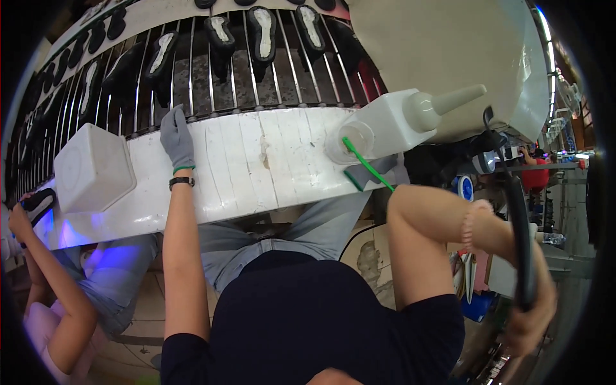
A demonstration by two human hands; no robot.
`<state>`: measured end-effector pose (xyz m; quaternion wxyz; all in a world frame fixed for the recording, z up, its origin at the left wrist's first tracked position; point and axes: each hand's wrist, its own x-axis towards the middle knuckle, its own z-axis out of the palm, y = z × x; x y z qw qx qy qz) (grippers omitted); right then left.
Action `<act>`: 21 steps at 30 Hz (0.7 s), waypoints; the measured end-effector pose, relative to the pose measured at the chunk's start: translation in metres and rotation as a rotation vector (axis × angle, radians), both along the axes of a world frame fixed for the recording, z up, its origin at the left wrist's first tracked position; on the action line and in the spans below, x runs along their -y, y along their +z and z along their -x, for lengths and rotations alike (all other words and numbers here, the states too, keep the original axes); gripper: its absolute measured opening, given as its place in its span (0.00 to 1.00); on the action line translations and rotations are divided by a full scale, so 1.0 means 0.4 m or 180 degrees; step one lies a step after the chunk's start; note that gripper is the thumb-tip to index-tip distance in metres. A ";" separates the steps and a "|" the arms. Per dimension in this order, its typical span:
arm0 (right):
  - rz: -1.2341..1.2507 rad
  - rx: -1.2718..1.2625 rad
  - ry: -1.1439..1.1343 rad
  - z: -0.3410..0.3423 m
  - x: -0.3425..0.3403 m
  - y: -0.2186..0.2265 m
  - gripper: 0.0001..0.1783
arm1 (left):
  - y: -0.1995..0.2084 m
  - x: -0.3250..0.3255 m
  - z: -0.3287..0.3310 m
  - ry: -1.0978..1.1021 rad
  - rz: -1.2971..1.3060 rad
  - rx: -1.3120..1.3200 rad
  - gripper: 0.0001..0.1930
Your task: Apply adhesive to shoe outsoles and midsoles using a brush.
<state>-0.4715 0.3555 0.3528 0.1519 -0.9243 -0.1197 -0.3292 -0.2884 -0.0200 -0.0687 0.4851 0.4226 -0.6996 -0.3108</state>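
My left hand (176, 138), in a grey glove with a green cuff, lies on the white ledge (240, 160) with its fingertips at the edge of the metal rollers. Its fingers are together and nothing shows in them. Off to the right, my bare right hand (534, 316) is blurred by motion. It appears wrapped around the lower end of a long black curved tube (523, 244), whose kind I cannot make out. Black shoe parts with whitish middles, among them a shoe bottom (262, 35), lie on the roller conveyor (202, 83) beyond the ledge.
A white bottle (394, 122) with a long nozzle lies on the ledge's right end. Beside it stand a clear cup (333, 144) with a green stick (366, 165) and a loose grey glove (388, 172). An upturned white tub (93, 170) sits left, near a co-worker's hands (20, 221) holding a shoe.
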 end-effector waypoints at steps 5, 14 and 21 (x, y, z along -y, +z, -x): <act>-0.0088 -0.0987 -0.0537 0.020 -0.060 0.030 0.07 | 0.003 0.003 -0.007 -0.0027 -0.0103 0.0042 0.15; 0.0605 -0.0842 -0.1146 0.082 -0.127 0.015 0.10 | -0.006 0.001 -0.023 0.0015 -0.0073 0.0069 0.15; 0.0156 0.0310 -0.0118 0.094 -0.098 0.066 0.05 | -0.006 0.013 0.000 0.0027 0.0031 0.0210 0.15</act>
